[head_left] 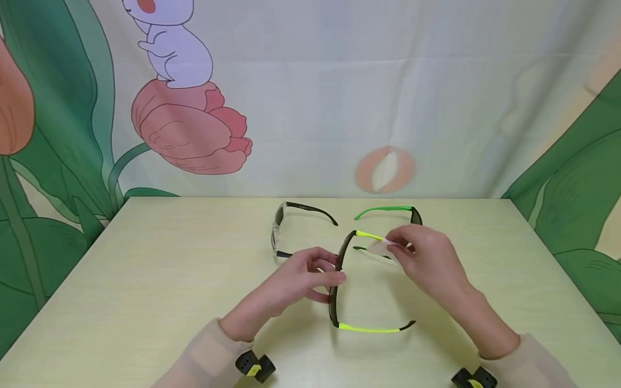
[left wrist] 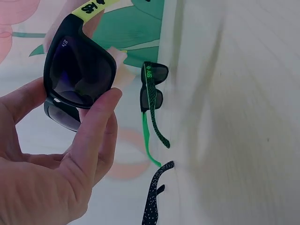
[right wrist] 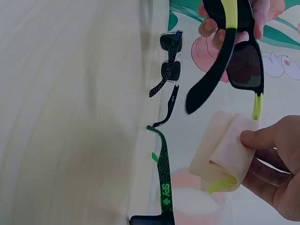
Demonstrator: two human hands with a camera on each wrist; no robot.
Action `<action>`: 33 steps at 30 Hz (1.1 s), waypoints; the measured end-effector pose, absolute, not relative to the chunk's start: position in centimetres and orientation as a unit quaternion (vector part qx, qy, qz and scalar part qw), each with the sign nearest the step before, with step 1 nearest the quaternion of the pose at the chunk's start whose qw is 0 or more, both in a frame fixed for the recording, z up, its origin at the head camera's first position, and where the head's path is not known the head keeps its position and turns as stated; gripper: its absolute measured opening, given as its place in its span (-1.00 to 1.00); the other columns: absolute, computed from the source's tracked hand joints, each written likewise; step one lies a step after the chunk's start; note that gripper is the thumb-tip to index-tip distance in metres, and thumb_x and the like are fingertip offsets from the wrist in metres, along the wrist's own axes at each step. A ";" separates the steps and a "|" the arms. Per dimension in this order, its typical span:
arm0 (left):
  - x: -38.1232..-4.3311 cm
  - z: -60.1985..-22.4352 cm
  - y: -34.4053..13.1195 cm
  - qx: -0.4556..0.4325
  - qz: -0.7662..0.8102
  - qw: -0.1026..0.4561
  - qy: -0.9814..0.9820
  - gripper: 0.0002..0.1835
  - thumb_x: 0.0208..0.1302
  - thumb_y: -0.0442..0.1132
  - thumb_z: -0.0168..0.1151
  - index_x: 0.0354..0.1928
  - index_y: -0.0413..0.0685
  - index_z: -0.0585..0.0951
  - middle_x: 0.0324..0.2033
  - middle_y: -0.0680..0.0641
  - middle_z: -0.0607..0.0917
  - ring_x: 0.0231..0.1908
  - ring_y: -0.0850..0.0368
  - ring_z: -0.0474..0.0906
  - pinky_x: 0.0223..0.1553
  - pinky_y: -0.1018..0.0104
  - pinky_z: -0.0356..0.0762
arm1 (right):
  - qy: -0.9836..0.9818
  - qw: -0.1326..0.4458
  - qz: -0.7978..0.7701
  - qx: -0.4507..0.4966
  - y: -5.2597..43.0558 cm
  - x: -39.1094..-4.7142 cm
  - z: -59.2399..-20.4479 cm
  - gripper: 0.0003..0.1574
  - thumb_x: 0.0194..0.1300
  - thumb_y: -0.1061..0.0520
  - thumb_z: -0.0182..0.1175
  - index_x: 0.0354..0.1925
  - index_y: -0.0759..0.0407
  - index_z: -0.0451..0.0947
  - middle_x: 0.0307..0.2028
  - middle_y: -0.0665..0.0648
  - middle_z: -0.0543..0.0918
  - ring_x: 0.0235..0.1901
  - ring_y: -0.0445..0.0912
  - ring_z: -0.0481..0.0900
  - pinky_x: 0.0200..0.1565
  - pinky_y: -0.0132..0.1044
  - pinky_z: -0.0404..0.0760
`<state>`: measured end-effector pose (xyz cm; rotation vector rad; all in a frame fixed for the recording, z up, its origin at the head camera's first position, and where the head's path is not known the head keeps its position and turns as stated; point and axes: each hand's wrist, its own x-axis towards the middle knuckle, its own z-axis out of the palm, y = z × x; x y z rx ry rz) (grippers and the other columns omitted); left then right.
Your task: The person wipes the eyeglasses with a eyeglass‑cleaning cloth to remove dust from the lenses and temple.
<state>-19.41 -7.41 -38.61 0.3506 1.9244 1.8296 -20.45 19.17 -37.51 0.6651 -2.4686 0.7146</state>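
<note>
Above the surface (head_left: 145, 302): yellow-armed sunglasses (left wrist: 82, 72). Left hand's (head_left: 310, 275) fingers grip the frame; right hand's (head_left: 432, 258) fingers, nearer the far temple (head_left: 368, 235), pinch a cloth (right wrist: 229, 150) folded round it. Temple's long axis runs rightward. Count: one cloth, three sunglasses (one held; clear-framed pair (right wrist: 173, 70), green-armed pair (left wrist: 156, 99) beyond).

Pale surface (head_left: 145, 280). Near its far edge, left of centre: clear-framed sunglasses (head_left: 275, 231), dark lenses at left end, black speckled temples pointing right. Farther right: green sunglasses (head_left: 388, 208), lenses at right end, temples pointing left toward other pair, "SPY" lettered on dark patterned side. Behind: pale cloth backdrop (head_left: 310, 108), printed with white rabbit (head_left: 179, 56) on pink flower (head_left: 189, 129), faint pinkish oval (head_left: 364, 170), green leaves (head_left: 587, 199) both sides.
</note>
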 end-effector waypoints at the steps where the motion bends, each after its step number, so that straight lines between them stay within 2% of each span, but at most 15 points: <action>1: -19.4 -38.7 -7.2 0.127 0.664 0.229 0.701 -0.50 0.29 -0.25 0.40 0.16 -0.38 0.47 -0.22 -0.15 0.62 -0.22 0.07 0.65 -0.16 0.00 0.76 | -0.903 0.242 0.257 0.245 19.0 -20.5 -37.5 -0.79 0.13 0.35 0.51 -0.26 0.17 0.73 -0.36 0.02 0.71 -0.39 -0.13 0.65 -0.34 -0.18 0.67; 13: -19.0 -39.3 -5.5 0.125 0.654 0.231 0.709 -0.52 0.29 -0.26 0.39 0.14 -0.37 0.47 -0.19 -0.16 0.63 -0.23 0.09 0.64 -0.17 0.05 0.76 | -0.902 0.253 0.229 0.264 17.9 -20.4 -37.3 -0.76 0.12 0.32 0.54 -0.23 0.16 0.73 -0.31 0.03 0.73 -0.35 -0.11 0.65 -0.32 -0.19 0.67; 23: -19.2 -39.1 -5.4 0.123 0.662 0.234 0.702 -0.53 0.33 -0.29 0.36 0.16 -0.42 0.47 -0.18 -0.19 0.63 -0.17 -0.09 0.67 -0.15 0.05 0.76 | -0.903 0.249 0.238 0.257 18.6 -20.5 -37.2 -0.76 0.12 0.33 0.54 -0.22 0.17 0.74 -0.32 0.03 0.73 -0.37 -0.11 0.65 -0.33 -0.19 0.67; 33: -19.6 -39.1 -6.2 0.110 0.679 0.224 0.690 -0.50 0.34 -0.28 0.35 0.20 -0.43 0.45 -0.15 -0.22 0.61 -0.18 -0.05 0.67 -0.12 0.01 0.75 | -0.917 0.227 0.247 0.215 19.9 -20.6 -37.3 -0.81 0.17 0.32 0.51 -0.22 0.18 0.74 -0.33 0.04 0.73 -0.37 -0.08 0.67 -0.31 -0.14 0.69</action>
